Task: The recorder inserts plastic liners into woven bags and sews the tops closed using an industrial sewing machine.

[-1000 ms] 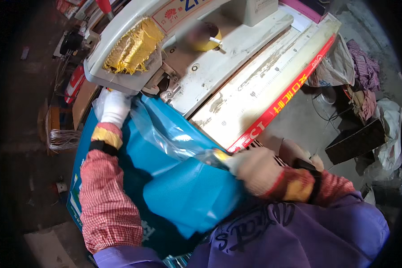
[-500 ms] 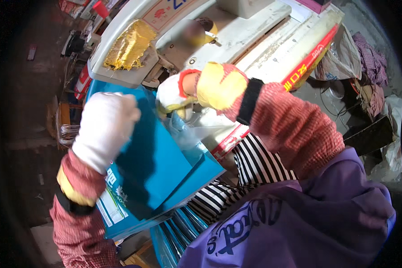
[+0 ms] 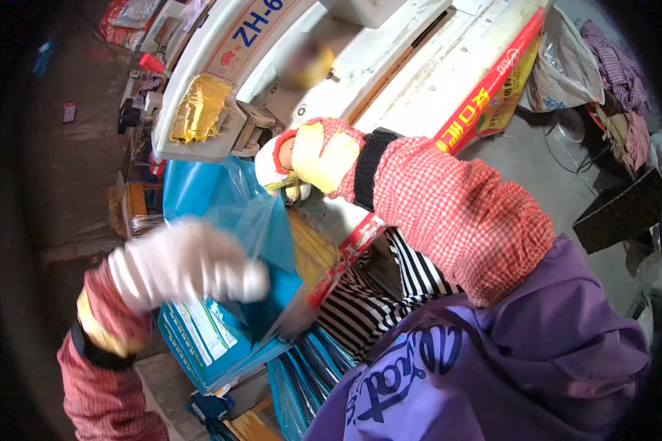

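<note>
Gloved left hand (image 3: 187, 264), seemingly on crinkled blue plastic bag (image 3: 228, 213).

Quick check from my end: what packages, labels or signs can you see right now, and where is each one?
Blue plastic bag: centre left, under the left hand, glossy and translucent.
Printed panel: on the bag's lower part, white rectangle.
Red strip sign: along the white machine's edge, long, yellow lettering.
Machine label: top, white plate, blue characters, red emblem.

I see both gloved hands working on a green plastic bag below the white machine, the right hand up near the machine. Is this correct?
Not quite: the bag is blue, not green, as the head view shows. The rest holds: the left hand and the right hand are gloved and work on it below the white machine, the right one up near it.
</note>
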